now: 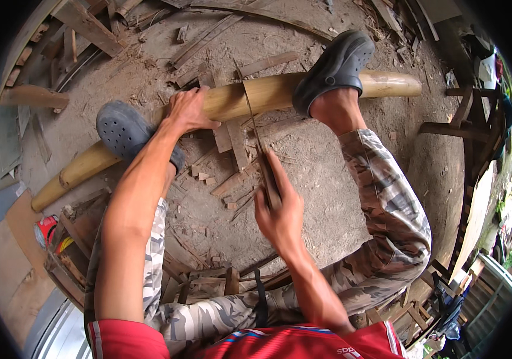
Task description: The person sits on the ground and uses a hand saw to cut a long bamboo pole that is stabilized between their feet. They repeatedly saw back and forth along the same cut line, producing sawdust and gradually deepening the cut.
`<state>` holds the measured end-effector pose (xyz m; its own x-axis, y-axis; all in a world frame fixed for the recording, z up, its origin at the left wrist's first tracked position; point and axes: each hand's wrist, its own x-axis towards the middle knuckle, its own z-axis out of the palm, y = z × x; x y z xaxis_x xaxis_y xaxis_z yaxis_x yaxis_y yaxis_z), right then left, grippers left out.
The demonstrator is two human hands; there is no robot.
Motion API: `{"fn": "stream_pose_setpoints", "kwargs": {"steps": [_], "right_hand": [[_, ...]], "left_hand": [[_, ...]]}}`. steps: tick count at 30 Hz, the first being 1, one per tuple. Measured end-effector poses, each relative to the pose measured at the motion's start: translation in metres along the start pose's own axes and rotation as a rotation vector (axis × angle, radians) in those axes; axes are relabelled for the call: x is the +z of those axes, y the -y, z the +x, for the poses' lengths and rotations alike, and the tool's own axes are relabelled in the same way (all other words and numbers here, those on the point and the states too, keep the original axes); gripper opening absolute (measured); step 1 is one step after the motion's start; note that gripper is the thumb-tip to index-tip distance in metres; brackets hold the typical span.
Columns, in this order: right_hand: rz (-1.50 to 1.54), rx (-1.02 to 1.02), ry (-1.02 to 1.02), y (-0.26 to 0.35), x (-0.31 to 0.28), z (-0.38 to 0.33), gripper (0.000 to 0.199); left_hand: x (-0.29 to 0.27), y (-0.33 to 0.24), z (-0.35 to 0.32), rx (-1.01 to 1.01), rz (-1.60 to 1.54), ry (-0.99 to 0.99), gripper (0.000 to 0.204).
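A long yellow bamboo pole [277, 93] lies across the scene, from the lower left to the upper right. My left hand [191, 109] is wrapped over the pole left of its middle, its fingers on the far side. In my right hand [281, 218] is the wooden handle of a handsaw [254, 128], its thin blade seen nearly edge-on. The blade crosses the bamboo just right of my left hand; how deep it sits cannot be made out. My feet, in a grey clog [125, 128] on the left and a dark clog [333, 69] on the right, press on the pole.
Wood scraps [232, 140] and small offcuts [203, 175] litter the dirt floor [327, 179] under the pole. Planks [88, 27] lean at the far left. A wooden frame [462, 122] stands at the right. A red container [45, 230] sits at the left.
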<state>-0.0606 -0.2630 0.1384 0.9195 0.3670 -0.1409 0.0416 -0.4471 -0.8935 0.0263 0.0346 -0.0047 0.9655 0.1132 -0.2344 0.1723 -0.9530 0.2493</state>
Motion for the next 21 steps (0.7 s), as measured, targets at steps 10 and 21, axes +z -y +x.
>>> {"fn": "stream_pose_setpoints", "kwargs": {"steps": [10,21], "right_hand": [[0.045,-0.050,-0.083,-0.016,0.027,0.087,0.060],[-0.006,0.116,0.043,0.014,-0.038,-0.074,0.067]], "left_hand": [[-0.005,-0.005,0.004,0.036,-0.061,-0.021,0.092],[-0.021,-0.005,0.005,-0.009,-0.055,0.151,0.106]]}}
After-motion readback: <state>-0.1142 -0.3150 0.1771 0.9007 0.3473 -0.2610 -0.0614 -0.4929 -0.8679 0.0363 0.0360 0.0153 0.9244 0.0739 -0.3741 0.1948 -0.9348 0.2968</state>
